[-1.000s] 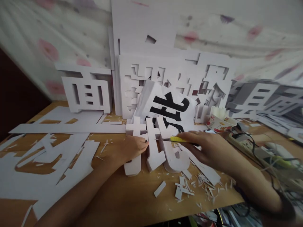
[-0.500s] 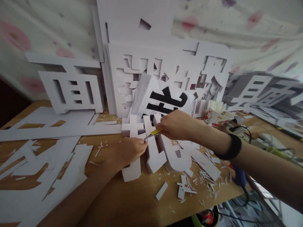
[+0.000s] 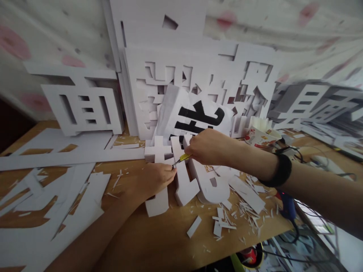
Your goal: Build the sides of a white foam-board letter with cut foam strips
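Observation:
A thick white foam-board character (image 3: 185,189) lies on the table in front of me. My right hand (image 3: 205,146) is closed around a yellow utility knife (image 3: 185,156), its blade pointing down-left to a narrow gap between the character's strokes. My left hand (image 3: 157,176) is closed over the left stroke, thumb and fingertips close to the blade tip; whatever its fingers pinch there is too small to make out. Behind the character leans a white paper sheet (image 3: 201,119) with bold black print, partly hidden by my right hand.
Cut-out white boards (image 3: 176,45) stand against the floral curtain. Finished characters (image 3: 82,102) stand left and right. Scraps (image 3: 224,223) litter the table, flat offcuts (image 3: 82,196) lie left, and a paper cup (image 3: 261,136), cables and a blue glue gun (image 3: 286,206) are on the right.
The view has shifted slightly. Both hands stay at nearly the same place on the character, with the knife tip still at the gap beside my left fingertips.

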`<state>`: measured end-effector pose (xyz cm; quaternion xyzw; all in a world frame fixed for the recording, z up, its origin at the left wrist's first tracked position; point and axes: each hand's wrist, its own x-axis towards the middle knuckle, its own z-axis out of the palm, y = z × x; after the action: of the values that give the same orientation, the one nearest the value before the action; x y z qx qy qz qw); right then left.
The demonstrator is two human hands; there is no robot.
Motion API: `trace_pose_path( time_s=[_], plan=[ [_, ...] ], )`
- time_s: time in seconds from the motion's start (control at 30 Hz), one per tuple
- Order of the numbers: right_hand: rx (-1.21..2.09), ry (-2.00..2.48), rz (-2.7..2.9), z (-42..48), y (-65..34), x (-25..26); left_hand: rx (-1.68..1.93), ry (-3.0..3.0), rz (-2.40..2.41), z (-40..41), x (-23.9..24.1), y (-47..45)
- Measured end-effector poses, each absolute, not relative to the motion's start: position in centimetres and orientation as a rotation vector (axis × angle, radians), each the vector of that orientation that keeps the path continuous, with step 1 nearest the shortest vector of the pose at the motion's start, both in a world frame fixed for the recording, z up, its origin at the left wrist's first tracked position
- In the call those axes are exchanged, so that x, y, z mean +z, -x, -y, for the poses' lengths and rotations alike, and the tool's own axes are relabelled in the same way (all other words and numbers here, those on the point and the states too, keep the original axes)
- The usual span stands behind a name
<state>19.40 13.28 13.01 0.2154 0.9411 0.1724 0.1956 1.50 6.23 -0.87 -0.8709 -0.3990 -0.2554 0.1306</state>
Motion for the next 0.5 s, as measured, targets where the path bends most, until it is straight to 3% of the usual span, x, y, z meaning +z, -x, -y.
trace_pose_path(
  time_s=[0.5],
  plan=[
    [0.397,-0.542,-2.614,-13.8,-17.1,13.6,-0.742,2.598,1.144,-6.2,-0.6,-1.4]
  ],
)
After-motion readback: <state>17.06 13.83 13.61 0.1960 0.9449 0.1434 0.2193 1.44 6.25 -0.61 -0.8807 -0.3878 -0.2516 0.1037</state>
